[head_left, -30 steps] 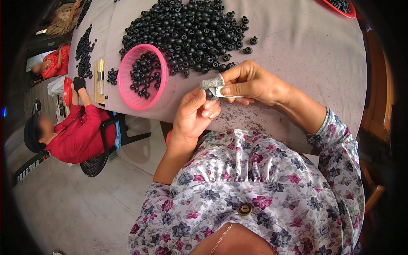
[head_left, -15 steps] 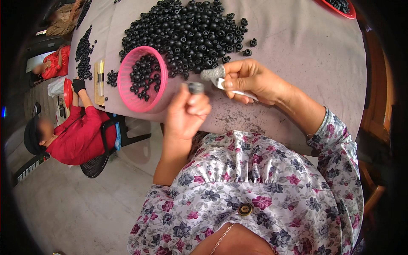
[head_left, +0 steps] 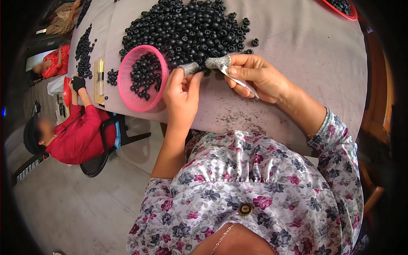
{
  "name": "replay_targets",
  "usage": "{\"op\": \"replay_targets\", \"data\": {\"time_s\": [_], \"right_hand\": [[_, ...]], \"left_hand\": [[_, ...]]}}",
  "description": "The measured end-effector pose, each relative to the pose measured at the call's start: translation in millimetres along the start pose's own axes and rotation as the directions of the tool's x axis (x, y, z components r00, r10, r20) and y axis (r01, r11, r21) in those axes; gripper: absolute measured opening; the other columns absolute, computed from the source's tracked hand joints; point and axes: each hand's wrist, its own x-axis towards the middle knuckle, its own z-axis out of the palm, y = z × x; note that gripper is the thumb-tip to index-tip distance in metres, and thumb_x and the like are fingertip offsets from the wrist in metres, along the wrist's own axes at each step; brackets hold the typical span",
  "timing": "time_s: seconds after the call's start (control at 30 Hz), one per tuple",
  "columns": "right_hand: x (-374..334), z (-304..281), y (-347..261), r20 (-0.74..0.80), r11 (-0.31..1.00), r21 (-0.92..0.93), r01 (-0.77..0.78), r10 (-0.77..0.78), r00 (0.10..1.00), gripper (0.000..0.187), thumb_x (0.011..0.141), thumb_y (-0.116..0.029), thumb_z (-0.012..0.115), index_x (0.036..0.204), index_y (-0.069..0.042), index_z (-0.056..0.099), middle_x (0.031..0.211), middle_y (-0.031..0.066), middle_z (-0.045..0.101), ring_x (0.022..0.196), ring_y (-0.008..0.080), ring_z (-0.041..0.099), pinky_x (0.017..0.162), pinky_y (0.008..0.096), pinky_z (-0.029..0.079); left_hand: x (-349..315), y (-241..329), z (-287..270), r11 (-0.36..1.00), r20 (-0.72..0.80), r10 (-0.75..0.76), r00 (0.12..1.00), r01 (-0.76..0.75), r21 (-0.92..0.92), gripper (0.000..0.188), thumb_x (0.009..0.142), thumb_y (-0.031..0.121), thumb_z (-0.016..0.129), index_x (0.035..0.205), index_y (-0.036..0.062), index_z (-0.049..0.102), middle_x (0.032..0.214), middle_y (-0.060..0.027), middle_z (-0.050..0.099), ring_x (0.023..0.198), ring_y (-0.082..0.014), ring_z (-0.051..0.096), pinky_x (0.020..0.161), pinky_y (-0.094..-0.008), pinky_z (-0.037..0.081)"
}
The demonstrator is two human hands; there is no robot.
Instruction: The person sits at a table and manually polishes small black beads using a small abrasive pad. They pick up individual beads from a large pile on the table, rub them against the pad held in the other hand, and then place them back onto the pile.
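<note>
My left hand [head_left: 182, 95] is at the near edge of a heap of small round black plastic-looking parts [head_left: 187, 34], each with a hole or collar. Its thumb and grey-wrapped index finger come together in a pinch, and whatever lies between them is hidden. Just right of it, my right hand [head_left: 259, 78] grips a slim white pointed tool [head_left: 242, 80] along the palm, with the tool's upper end beside the thumb. Grey wrapping also covers that index finger, which reaches toward the left fingertips. A pink mesh-sided basket [head_left: 125, 91] with several black parts inside stands left of my left hand.
Dark crumbs [head_left: 240, 121] lie on the cloth-covered table [head_left: 297, 42] near my body. More black parts [head_left: 84, 55] lie at the left, beside a yellowish tray [head_left: 99, 83]. A person in red [head_left: 83, 136] sits there. A red bowl [head_left: 350, 15] stands far right.
My left hand has moved up toward the heap, its fingers now near the right fingertips. The right hand has shifted slightly and its white tool shows more fully.
</note>
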Motion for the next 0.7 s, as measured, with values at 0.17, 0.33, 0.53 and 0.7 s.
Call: {"op": "replay_targets", "data": {"time_s": [0.17, 0.33, 0.53, 0.7], "right_hand": [[0, -2, 1, -0.028, 1.000, -0.006, -0.007, 0.007, 1.000, 0.011, 0.095, -0.016, 0.062, 0.094, -0.005, 0.064, 0.072, 0.0018, 0.064, 0.050, 0.0059, 0.055, 0.042, 0.0188, 0.042], [0, -1, 0, -0.014, 1.000, -0.011, 0.001, -0.001, 1.000, 0.011, 0.095, -0.016, 0.062, 0.093, -0.005, 0.064, 0.071, 0.0017, 0.064, 0.050, 0.0056, 0.055, 0.042, 0.0185, 0.042], [0, 1, 1, -0.024, 0.997, -0.082, 0.008, -0.010, 1.000, 0.014, 0.096, -0.018, 0.061, 0.095, -0.004, 0.063, 0.072, 0.0031, 0.063, 0.049, 0.0065, 0.052, 0.041, 0.0191, 0.038], [-1, 0, 1, -0.011, 0.995, -0.104, 0.004, -0.005, 1.000, 0.014, 0.095, -0.017, 0.061, 0.097, -0.003, 0.062, 0.073, 0.0038, 0.063, 0.049, 0.0072, 0.052, 0.043, 0.0197, 0.039]], "left_hand": [[8, 7, 6, 0.935, 0.109, 0.144, 0.984, -0.171, 0.312, 0.022, 0.080, 0.005, 0.073, 0.079, 0.0006, 0.051, 0.074, -0.0089, 0.054, 0.060, -0.0227, 0.056, 0.053, -0.0347, 0.044], [-2, 9, 9, 0.896, 0.169, 0.188, 0.967, -0.240, 0.373, 0.019, 0.079, 0.006, 0.072, 0.079, 0.0020, 0.053, 0.075, -0.0101, 0.054, 0.062, -0.0272, 0.057, 0.056, -0.0384, 0.044], [-15, 9, -2, 0.928, 0.144, 0.029, 0.989, -0.080, 0.365, 0.021, 0.079, 0.009, 0.074, 0.080, 0.0012, 0.054, 0.074, -0.0105, 0.057, 0.060, -0.0263, 0.058, 0.054, -0.0382, 0.045], [-18, 14, -8, 0.896, 0.152, 0.011, 0.988, -0.078, 0.438, 0.028, 0.077, 0.016, 0.077, 0.082, 0.0011, 0.054, 0.074, -0.0093, 0.058, 0.060, -0.0245, 0.058, 0.054, -0.0374, 0.046]]}}
